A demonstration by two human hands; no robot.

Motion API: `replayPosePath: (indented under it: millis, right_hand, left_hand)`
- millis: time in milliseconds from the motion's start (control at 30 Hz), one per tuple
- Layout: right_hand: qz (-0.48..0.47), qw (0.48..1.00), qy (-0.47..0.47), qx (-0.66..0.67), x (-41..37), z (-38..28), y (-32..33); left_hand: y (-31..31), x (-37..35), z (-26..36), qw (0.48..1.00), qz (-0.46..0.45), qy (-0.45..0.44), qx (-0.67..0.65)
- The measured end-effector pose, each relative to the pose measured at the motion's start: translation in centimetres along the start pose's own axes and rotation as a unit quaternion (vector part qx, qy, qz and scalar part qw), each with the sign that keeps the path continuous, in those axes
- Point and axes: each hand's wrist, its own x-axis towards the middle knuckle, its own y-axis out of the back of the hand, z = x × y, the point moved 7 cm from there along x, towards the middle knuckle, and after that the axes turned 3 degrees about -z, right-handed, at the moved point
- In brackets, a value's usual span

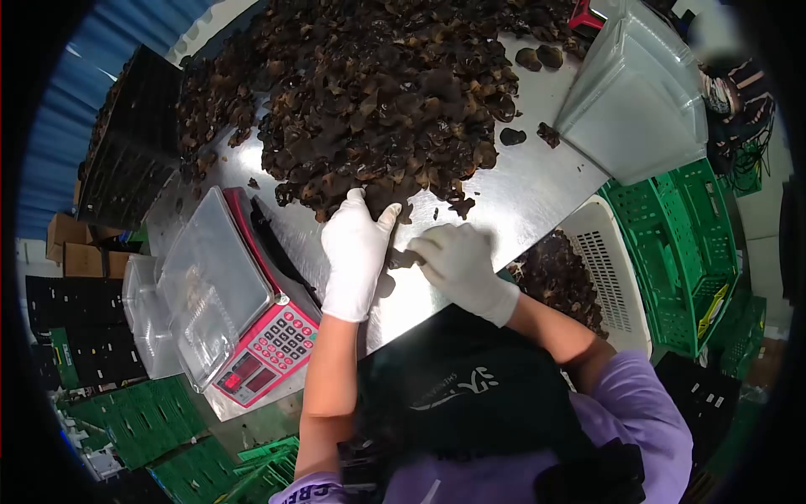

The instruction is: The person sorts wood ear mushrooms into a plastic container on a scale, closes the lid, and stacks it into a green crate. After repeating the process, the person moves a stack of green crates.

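Observation:
Dark brown, frilled wood ear mushrooms lie in a large heap (386, 109) on the metal table. My left hand (353, 252), in a white glove, is at the heap's near edge. Its thumb and fingers close round a wood ear mushroom (382, 195), and some fingertips are hidden. To the right, my white-gloved right hand (462, 267) pinches a small dark wood ear piece (405, 259) just above the table, close to the left wrist.
At left stands a red scale (273, 353) topped by clear plastic containers (214, 286). A white basket (609, 269) with mushrooms sits below the table's right edge, beside green crates (672, 252). Clear tubs (638, 101) are at upper right, a black crate (134, 143) at upper left.

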Motion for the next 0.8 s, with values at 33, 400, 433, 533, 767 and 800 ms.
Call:
replayPosePath:
  millis: [33, 400, 433, 533, 767, 800]
  right_hand:
    - [-0.016, 0.999, 0.036, -0.032, 0.3, -0.8, -1.0]
    - [-0.047, 0.984, 0.028, -0.171, 4.7, 1.0, -2.4]
    - [-0.046, 0.984, 0.030, -0.169, 4.9, 1.0, -2.7]
    - [-0.045, 0.984, 0.047, -0.166, 4.9, 0.7, -2.4]
    - [-0.084, 0.996, -0.005, -0.019, 1.1, 0.1, 0.6]
    - [-0.092, 0.995, -0.027, 0.007, 0.7, 0.6, 1.4]
  left_hand:
    - [-0.5, 0.4, -0.2, 1.000, 0.000, 0.005, 0.013]
    - [4.5, -4.9, -2.5, 0.996, 0.022, -0.083, -0.022]
    - [4.5, -5.3, -2.2, 0.994, -0.039, -0.102, -0.013]
    - [4.5, -5.7, -2.2, 0.989, -0.029, -0.109, -0.096]
    - [1.1, -0.8, 0.4, 0.986, 0.041, -0.159, -0.036]
    - [0.0, -0.2, 0.5, 0.986, 0.040, -0.160, -0.038]
